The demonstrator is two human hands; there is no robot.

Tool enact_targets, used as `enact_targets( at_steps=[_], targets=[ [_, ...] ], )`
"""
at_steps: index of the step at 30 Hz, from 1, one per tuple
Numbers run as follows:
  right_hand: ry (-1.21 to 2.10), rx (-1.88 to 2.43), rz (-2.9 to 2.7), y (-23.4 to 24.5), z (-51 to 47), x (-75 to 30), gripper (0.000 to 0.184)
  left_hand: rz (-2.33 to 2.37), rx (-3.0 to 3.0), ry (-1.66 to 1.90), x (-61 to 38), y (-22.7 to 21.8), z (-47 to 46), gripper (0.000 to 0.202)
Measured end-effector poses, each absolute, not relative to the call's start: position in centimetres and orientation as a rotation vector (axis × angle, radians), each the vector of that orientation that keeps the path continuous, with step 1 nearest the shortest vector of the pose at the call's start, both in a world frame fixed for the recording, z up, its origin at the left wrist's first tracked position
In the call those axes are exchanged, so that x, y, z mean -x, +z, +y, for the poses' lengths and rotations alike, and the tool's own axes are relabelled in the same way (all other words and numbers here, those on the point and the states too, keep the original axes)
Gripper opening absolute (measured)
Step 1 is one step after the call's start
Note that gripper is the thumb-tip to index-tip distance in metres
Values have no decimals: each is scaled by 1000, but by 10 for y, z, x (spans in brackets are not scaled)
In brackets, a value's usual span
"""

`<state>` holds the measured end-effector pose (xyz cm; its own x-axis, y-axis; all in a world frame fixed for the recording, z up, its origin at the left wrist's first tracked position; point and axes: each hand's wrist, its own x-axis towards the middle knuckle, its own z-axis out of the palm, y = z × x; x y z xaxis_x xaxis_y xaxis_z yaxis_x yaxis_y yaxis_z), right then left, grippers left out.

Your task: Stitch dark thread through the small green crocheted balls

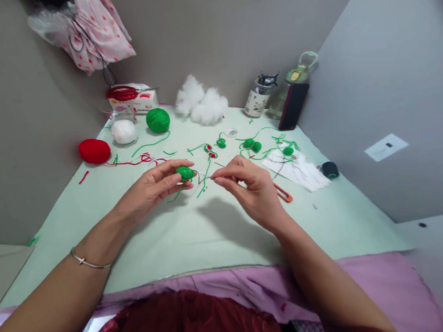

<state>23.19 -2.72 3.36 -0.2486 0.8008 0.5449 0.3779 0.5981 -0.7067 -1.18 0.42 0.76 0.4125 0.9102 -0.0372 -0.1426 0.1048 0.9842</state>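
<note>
My left hand (156, 186) pinches a small green crocheted ball (185, 172) between thumb and fingertips, a little above the pale green table (197, 232). My right hand (249, 187) is closed in a pinch just right of the ball, holding a thin needle or hook (207, 178) whose tip points at it. Green yarn tails (203, 181) hang down from between the two hands. A thin bracelet (87, 260) sits on my left wrist.
At the back lie red (94, 151), white (123, 131) and green (157, 120) yarn balls, white stuffing (201, 104), a box (133, 98), a cup (256, 101) and a bottle (295, 81). Small green crocheted pieces (251, 144), a white paper (295, 168), an orange tool (283, 194) and a dark spool (329, 169) lie right.
</note>
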Motion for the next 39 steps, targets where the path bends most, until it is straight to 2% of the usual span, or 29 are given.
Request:
enact_targets(
  at_steps=[3,8,23,27,34,39],
  targets=[
    [359,943,-1944,27,-29,-227,17,822,-1197,921,11,7,4,32],
    [198,940,-1989,23,-29,-225,17,782,-1211,906,10,6,3,31],
    [118,953,-2086,18,-29,-223,18,828,-1290,893,8,7,3,35],
    [251,990,-2106,19,-28,-225,19,829,-1358,863,10,4,4,37],
    [850,969,-1924,14,-13,-231,9,799,-1281,798,4,2,1,38],
    [1033,943,-1812,11,-8,-230,21,757,-1260,837,1,0,-1,39]
  ],
)
